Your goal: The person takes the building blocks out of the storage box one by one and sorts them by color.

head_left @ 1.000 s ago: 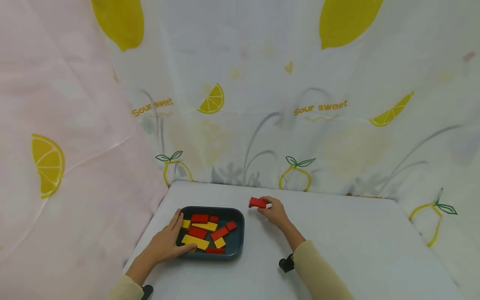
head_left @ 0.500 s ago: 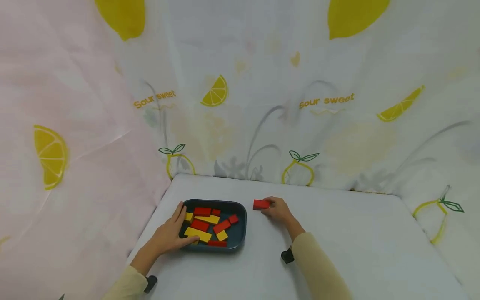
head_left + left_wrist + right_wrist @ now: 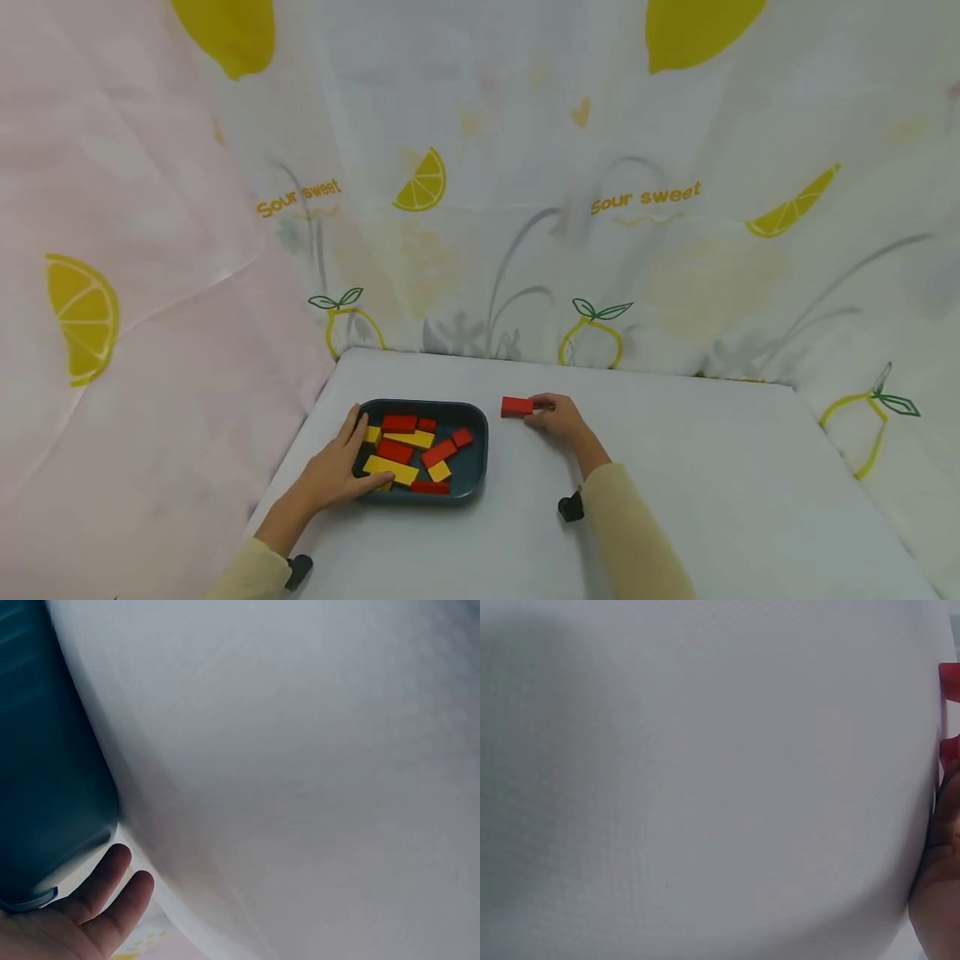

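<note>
My left hand (image 3: 330,473) lies along the left side of a dark blue-green tray (image 3: 480,467), fingers extended at its rim and thumb over the near left corner. In the left wrist view, two extended fingers (image 3: 112,900) show beside the tray's corner. Several red and yellow wooden blocks lie in the tray, among them a long yellow block (image 3: 392,469). Right of the tray, a red block (image 3: 516,407) is down at the white table; my right hand (image 3: 558,417) pinches its right end between thumb and fingers. Only part of the red block (image 3: 951,681) shows in the right wrist view.
The white table (image 3: 720,492) runs on to the right and towards me. Behind it hangs a cloth (image 3: 480,275) printed with lemons, and a pinkish cloth (image 3: 187,400) hangs on the left. A black wrist device (image 3: 572,507) is strapped at the right sleeve.
The red block, tilted in the right hand a second ago, now sits level at the table, and the fingers have slid towards its right end. The left hand stays at the tray.
</note>
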Demonstrator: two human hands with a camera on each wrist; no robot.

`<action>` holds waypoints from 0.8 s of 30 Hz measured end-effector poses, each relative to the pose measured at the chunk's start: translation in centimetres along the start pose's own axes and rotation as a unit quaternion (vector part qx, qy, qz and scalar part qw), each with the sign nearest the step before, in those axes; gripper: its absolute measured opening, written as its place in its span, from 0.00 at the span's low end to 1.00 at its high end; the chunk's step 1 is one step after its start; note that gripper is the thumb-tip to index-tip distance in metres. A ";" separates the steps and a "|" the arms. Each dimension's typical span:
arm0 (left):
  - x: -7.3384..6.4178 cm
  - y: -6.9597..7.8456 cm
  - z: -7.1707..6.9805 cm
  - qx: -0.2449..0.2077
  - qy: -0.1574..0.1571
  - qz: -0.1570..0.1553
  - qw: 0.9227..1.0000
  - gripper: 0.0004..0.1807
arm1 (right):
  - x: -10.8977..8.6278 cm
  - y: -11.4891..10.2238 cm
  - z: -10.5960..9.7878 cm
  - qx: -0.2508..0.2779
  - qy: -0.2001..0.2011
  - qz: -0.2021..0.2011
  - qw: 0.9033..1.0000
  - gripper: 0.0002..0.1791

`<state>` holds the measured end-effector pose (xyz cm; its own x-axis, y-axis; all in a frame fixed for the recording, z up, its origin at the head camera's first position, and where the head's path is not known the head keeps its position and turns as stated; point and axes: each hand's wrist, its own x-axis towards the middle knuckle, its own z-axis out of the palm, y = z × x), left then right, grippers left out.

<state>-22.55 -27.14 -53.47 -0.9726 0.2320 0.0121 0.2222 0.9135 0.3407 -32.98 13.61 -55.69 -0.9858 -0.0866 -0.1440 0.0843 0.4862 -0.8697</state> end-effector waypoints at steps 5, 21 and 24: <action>-0.1 0.0 0.1 0.005 0.003 -0.007 1.000 0.64 | -0.1 -0.1 0.1 -0.002 -0.006 -0.003 1.000 0.21; -0.1 -0.2 0.4 -0.011 0.015 0.000 1.000 0.62 | 0.0 -0.7 1.3 -0.082 0.008 -0.007 0.997 0.22; -0.1 -0.2 0.5 -0.011 0.022 0.000 1.000 0.62 | -0.1 -0.7 1.3 -0.082 0.015 -0.004 0.997 0.21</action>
<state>-22.51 -27.18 -54.02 -0.9747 0.2171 0.0526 0.2212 0.9057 0.3617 -32.80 12.10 -55.66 -0.9904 -0.0654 -0.1214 0.0549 0.6208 -0.7820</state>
